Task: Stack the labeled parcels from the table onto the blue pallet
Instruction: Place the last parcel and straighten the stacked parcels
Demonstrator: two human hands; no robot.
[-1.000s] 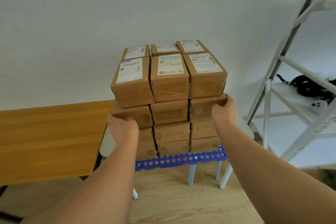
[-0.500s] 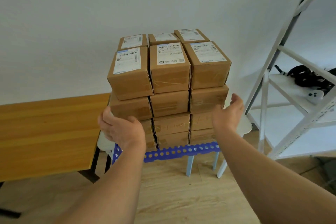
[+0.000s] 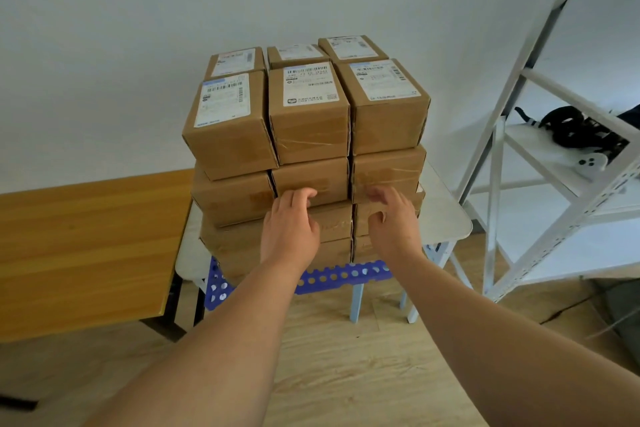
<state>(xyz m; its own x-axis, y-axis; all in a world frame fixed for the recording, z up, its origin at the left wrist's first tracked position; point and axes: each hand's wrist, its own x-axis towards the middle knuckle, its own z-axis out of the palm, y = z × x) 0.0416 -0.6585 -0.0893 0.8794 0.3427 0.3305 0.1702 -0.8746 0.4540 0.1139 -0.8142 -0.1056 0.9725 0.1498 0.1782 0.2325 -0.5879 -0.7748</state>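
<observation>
My left hand (image 3: pixel 289 224) has its fingers loosely curled and slightly apart, tips at the front face of the stacked parcels (image 3: pixel 308 152); it grips nothing. My right hand (image 3: pixel 393 220) is likewise loosely curled, fingers apart, close against the front of the stack; whether it touches I cannot tell. Both forearms reach forward, palms down. The parcels sit in 4 visible layers on the blue pallet (image 3: pixel 341 276), which rests on a white stool (image 3: pixel 446 218) beside the wooden table (image 3: pixel 86 246).
</observation>
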